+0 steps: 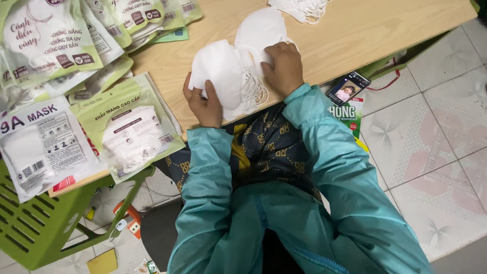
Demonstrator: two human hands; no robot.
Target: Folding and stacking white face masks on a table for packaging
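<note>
Scene: A person in a teal jacket leans over a light wooden bench (pixel 355 30), seen from a head-worn camera looking straight down.
Left hand: The left hand (pixel 204 104) sits at the near edge of the bench, its thumb laid over the lower rim of a white face mask (pixel 218 68) and its fingers tucked beneath it, pinching the mask.
Right hand: The right hand (pixel 284 68) lies knuckles up, fingers curled, pressing down on a second white mask (pixel 258 28) and the tangle of ear loops (pixel 252 89) between the two; whether it grips anything cannot be told.
Masks: The two white masks overlap at the bench's near edge, between the two hands.
Further back: A loose heap of white masks (pixel 302 7) lies at the far edge of the bench, well apart from the hands.
Left of the bench: Packaged masks in green-and-white pouches (pixel 129 127) lie fanned out in overlapping rows.
Below: A green plastic basket (pixel 35 223) stands on the tiled floor (pixel 436 142), and a phone (pixel 348 88) rests just beside the right sleeve.
</note>
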